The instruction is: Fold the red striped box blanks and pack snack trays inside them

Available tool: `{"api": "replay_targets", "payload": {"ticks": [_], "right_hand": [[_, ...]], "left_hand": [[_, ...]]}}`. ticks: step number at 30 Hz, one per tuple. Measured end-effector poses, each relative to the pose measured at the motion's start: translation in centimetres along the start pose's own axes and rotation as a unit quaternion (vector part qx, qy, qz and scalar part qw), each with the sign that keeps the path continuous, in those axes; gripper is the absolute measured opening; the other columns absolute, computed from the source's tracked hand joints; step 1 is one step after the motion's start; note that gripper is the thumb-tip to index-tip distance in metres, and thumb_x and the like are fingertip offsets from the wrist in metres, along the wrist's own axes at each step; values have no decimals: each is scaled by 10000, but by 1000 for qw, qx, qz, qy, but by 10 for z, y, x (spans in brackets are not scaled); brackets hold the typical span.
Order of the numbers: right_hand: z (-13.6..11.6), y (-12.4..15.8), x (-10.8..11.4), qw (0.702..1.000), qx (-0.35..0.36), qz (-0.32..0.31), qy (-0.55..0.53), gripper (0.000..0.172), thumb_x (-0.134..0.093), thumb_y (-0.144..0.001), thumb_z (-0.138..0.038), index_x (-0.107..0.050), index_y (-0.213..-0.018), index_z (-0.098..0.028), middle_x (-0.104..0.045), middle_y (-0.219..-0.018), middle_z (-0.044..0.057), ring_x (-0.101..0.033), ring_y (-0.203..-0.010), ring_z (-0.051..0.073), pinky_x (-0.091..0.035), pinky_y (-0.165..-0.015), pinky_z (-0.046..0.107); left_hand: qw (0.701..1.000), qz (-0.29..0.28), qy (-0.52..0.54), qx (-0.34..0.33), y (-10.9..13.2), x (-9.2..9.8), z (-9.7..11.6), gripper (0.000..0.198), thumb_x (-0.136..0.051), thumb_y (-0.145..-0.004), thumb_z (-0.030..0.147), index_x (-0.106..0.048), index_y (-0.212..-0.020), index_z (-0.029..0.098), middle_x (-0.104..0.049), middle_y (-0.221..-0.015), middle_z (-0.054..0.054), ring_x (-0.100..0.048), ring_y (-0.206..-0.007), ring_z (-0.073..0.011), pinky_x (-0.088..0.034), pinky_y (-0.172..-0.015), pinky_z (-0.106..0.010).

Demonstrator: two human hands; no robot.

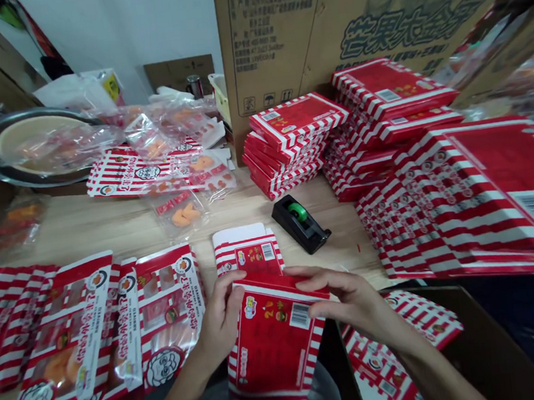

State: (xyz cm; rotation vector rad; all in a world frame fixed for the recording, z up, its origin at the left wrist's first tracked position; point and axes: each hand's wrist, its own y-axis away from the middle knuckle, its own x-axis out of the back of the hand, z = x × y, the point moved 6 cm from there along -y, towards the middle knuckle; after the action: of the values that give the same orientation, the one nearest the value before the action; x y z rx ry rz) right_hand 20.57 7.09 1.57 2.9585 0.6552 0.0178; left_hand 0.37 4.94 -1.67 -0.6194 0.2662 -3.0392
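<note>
A red and white striped carton (273,346) rests at the table's near edge, above my lap. My left hand (220,319) grips its left side with thumb on top. My right hand (339,297) presses its upper right edge, fingers closed on the flap near the barcode. A second flat carton (248,253) lies just beyond it on the wooden table (107,226). To my left lie several clear snack packets with a cartoon face (165,325).
A black tape dispenser (300,222) with green tape stands mid-table. Stacks of flat striped cartons (289,140) fill the right side in front of a big cardboard box (324,22). A metal basin (27,145) sits far left. More cartons lie in a box (405,332) at lower right.
</note>
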Motion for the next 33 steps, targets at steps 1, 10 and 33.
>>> {"api": "replay_targets", "payload": {"ticks": [1,10,33], "right_hand": [[1,2,0,1000,6,-20,14,238,-736,-673,-298,-681,-900,-252,-612,-1193,47,-559,-1102,202,-426,-943,360],[41,-54,119,959,-31,226,168,379,-645,-650,-518,-670,-721,-147,-637,-671,33,-575,-668,175,-470,-681,323],[-44,-22,40,973,66,-6,222,424,-512,-838,-306,-481,-1255,-237,-561,-689,-22,-492,-572,97,-430,-563,199]], "left_hand": [[1000,1,2,14,0,0,-2,219,-386,-895,241,-518,-1068,221,-620,-1047,-37,-566,-1023,-150,-438,-904,-267],[983,106,86,124,-36,49,6,277,-440,-843,457,-502,-1001,238,-572,-970,-3,-531,-638,-104,-461,-577,-201],[974,-219,-43,-23,-65,3,66,284,-342,-907,338,-514,-1124,272,-612,-996,9,-554,-949,-162,-430,-866,-269]]}}
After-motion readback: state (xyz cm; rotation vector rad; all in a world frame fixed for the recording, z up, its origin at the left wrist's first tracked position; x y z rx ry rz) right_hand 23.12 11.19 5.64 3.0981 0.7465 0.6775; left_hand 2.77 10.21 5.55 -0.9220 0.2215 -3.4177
